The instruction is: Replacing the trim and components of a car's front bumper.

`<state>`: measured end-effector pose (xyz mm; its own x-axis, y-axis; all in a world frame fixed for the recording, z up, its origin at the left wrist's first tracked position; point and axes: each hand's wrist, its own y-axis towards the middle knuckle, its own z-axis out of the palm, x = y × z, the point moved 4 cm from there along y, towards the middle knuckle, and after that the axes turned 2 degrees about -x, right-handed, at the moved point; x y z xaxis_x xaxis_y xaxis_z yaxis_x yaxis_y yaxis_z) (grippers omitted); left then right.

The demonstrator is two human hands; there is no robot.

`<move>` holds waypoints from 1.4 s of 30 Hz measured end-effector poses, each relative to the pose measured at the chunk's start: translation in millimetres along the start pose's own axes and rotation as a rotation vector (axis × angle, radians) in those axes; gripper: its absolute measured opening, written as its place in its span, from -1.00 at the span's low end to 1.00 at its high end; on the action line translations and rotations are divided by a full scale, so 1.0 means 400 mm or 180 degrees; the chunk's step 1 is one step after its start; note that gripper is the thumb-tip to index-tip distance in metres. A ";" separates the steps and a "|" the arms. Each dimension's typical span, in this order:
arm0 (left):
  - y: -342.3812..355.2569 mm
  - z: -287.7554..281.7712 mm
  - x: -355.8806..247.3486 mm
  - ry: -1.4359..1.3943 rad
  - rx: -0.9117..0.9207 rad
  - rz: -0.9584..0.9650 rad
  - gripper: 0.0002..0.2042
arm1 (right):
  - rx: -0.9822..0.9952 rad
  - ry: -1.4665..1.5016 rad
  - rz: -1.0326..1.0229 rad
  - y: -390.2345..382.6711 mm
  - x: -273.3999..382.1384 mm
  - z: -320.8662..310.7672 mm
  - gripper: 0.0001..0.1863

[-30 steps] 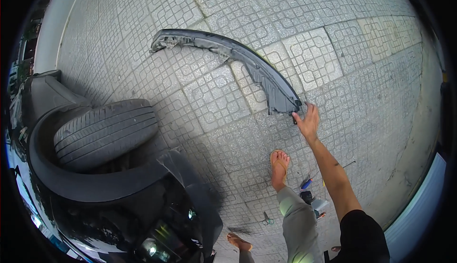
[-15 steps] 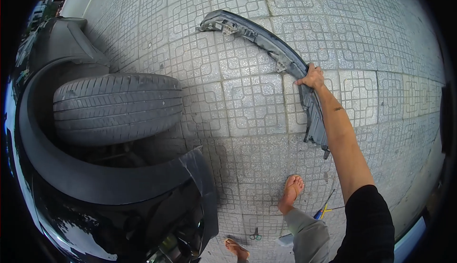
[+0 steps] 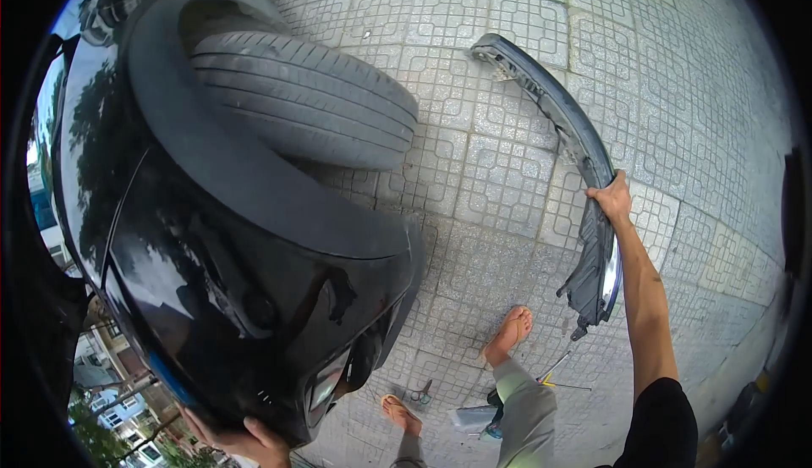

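Note:
My right hand (image 3: pixel 613 197) grips a long curved dark trim part (image 3: pixel 558 100) with grey brackets on its inner side, holding it around its middle beside the black car (image 3: pixel 211 239). My left hand (image 3: pixel 245 438) is at the car's lower edge in the picture, fingers curled on the bodywork, partly hidden. The car's tyre (image 3: pixel 304 104) sits turned inside a wide black wheel-arch moulding (image 3: pixel 203 146), above and left of my hands.
My sandalled feet (image 3: pixel 512 328) stand on tiled pavement (image 3: pixel 491 239). Near them lie scissors (image 3: pixel 423 393), a yellow-and-black tool (image 3: pixel 550 379) and a clear plastic item (image 3: pixel 469 417). Trees and buildings (image 3: pixel 118 409) show at the lower left.
My right hand has moved from the part's end toward its middle, and the part now stands more lengthwise. The view has swung toward the car, and my left hand has appeared on its bodywork.

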<state>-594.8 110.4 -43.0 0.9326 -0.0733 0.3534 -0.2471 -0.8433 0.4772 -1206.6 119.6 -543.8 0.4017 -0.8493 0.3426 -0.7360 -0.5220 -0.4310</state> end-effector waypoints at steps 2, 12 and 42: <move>0.015 -0.013 0.001 -0.0306 0.0229 -0.0128 -0.16 | 0.0042 0.0167 -0.0032 -0.113 0.010 -0.120 0.04; 0.034 -0.108 -0.073 -0.2284 0.0557 -0.1115 -0.20 | -0.0760 0.0523 -0.0744 -0.601 -0.175 -0.820 0.26; -0.574 -1.038 1.337 -0.4810 -0.0035 0.0740 0.51 | 0.1903 0.4426 -0.3560 -3.070 0.707 -0.770 0.55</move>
<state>-148.6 486.0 370.5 0.2593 -0.6621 -0.7032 -0.4166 -0.7335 0.5370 -356.8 544.7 339.5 -0.3969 0.3584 0.8450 -0.0966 -0.9318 0.3499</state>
